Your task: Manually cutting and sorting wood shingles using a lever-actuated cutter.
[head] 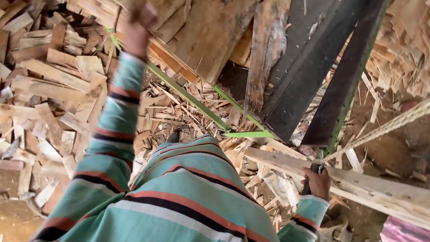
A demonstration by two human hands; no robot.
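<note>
My left hand (138,28) is raised far up at the top left, blurred, with its fingers curled around a thin wooden strip (133,5) among the stacked planks. The sleeve on that arm is teal with orange, black and white stripes. My right hand (319,183) is low at the right, closed around a dark handle (307,184) next to a long pale wooden beam (380,190). What the handle belongs to is hidden behind the hand. A twisted rope (385,127) runs from just above that hand up to the right edge.
Heaps of split wood offcuts (49,89) cover the ground at left and centre. Wide planks (210,40) and dark boards (313,76) lean overhead. A green metal frame (188,96) runs diagonally. Bare earth (394,152) lies at right, with striped pink cloth (403,231) at the corner.
</note>
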